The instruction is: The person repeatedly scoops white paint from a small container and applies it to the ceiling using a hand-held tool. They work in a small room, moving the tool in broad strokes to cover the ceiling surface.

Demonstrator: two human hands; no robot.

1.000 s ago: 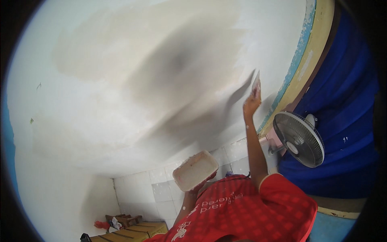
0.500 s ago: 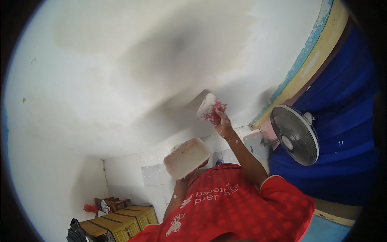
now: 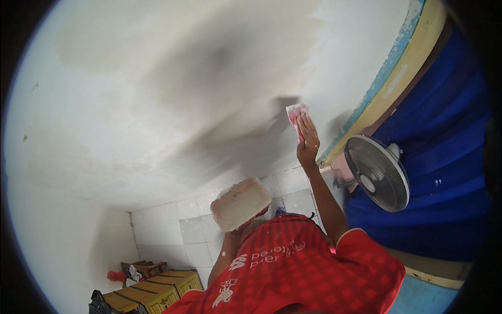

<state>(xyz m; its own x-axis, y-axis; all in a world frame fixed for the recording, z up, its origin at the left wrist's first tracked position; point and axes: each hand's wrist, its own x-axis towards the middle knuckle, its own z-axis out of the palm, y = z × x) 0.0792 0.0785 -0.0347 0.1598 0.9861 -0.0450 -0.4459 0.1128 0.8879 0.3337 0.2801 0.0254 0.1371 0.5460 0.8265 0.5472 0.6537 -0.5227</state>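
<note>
The right hand [image 3: 308, 142] closes on a pink-and-white spreader [image 3: 294, 111], fingers along its back, apparently steadying it toward the wall [image 3: 198, 120] beyond, while the left hand [image 3: 243, 228], below-left of that grip, clasps a tray [image 3: 241, 203] from underneath, presumably keeping it level.

Tray [image 3: 241, 204] in left hand [image 3: 242, 228], scraper [image 3: 293, 112] in right hand [image 3: 308, 140], fan [image 3: 375, 172] at right before curtain [image 3: 439, 152], cabinet [image 3: 157, 291] left

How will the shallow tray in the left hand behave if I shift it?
The tray is probably stiff: it keeps its rectangular shape with the left hand at its lower edge. It seems fairly light, being held one-handed. The pale residue inside could feel slippery.
</note>
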